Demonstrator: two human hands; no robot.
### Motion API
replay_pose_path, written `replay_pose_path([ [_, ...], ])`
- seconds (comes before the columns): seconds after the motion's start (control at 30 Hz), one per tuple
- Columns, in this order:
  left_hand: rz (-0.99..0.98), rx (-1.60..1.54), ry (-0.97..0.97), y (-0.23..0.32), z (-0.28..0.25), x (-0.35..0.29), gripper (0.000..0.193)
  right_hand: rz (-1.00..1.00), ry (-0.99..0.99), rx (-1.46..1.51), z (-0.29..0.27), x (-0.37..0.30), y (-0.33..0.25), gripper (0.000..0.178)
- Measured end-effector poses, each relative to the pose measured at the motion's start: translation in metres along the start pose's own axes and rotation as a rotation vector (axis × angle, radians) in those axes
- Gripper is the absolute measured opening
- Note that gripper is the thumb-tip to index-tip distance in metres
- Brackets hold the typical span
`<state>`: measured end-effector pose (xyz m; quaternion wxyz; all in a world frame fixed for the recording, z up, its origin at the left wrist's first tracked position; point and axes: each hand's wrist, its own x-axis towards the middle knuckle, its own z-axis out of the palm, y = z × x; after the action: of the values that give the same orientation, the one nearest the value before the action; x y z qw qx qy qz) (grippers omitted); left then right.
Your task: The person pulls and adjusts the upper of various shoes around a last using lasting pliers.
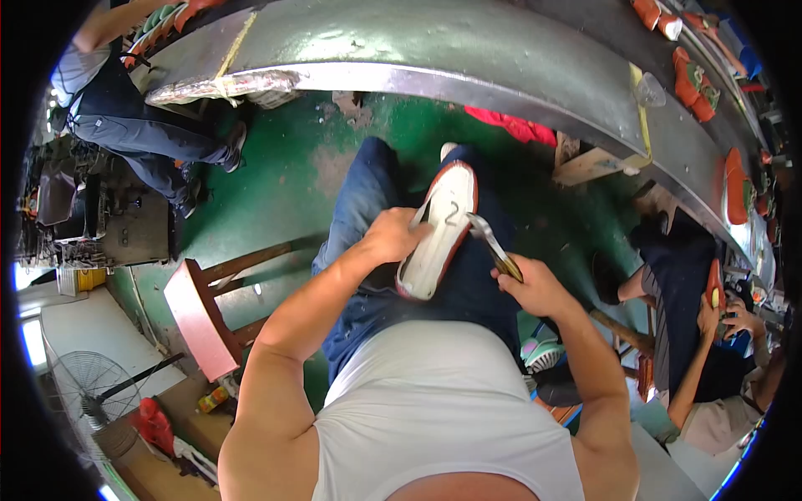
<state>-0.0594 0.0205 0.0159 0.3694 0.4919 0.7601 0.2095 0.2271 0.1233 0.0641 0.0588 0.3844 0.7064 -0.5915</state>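
A reddish-brown shoe [440,242] rests across my lap with its white underside facing up and a dark handwritten mark on it. My left hand [397,235] grips the shoe's left edge, the thumb over the white underside. A thin whitish strip shows along that edge by the fingers; I cannot tell if it is loose. My right hand [535,286] is closed round the handle of metal pincers [493,242]. Their silver head is at the shoe's right edge, beside the dark mark; whether the jaws bite on anything is too small to tell.
A long metal-topped workbench [376,46] curves past in front, with orange-brown shoes [695,83] at its right. A pink-topped stool [198,321] stands at my left, a fan [92,392] behind it. One co-worker [142,125] stands far left; another [710,351] sits at right holding a shoe.
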Motion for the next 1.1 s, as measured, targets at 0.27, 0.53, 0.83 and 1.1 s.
replay_pose_path([
  [0.27, 0.225, 0.221, 0.303, 0.024, 0.02, -0.025, 0.025, 0.182, -0.41, 0.037, -0.023, 0.059, -0.049, 0.022],
  [0.53, -0.192, -1.447, -0.085, -0.018, 0.053, 0.013, 0.058, -0.05, -0.235, -0.559, -0.008, 0.076, -0.049, 0.033],
  [0.83, -0.243, -1.31, -0.131, 0.001, 0.038, 0.025, 0.063, 0.103, -0.035, 0.33, 0.063, 0.06, 0.017, 0.022],
  [1.1, -0.411, -1.081, -0.099, 0.022, 0.028, 0.037, 0.057, 0.267, -0.528, 0.833, -0.017, 0.052, 0.046, 0.042],
])
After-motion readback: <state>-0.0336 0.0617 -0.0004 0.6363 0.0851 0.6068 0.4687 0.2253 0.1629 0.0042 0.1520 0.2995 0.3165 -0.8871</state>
